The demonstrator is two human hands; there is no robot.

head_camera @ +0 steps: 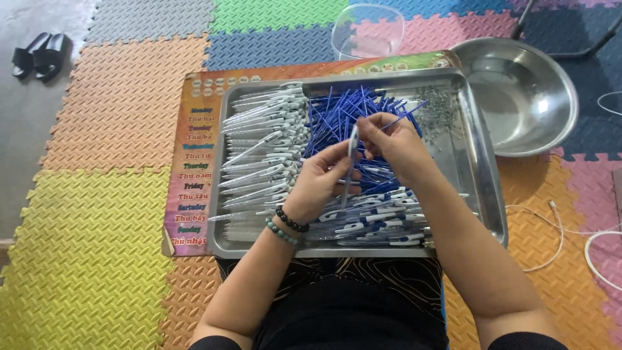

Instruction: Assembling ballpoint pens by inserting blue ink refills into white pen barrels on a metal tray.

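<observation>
Over the middle of the metal tray (pixel 483 188), the left hand (pixel 317 178) pinches a clear pen barrel (pixel 350 162) upright, while the right hand (pixel 392 142) grips a blue refill (pixel 405 115) at its top, lined up for sliding in. White barrels (pixel 262 139) fill the tray's left edge, loose blue refills (pixel 340 110) the far middle, finished pens (pixel 376 220) the near edge, sorted within reach.
</observation>
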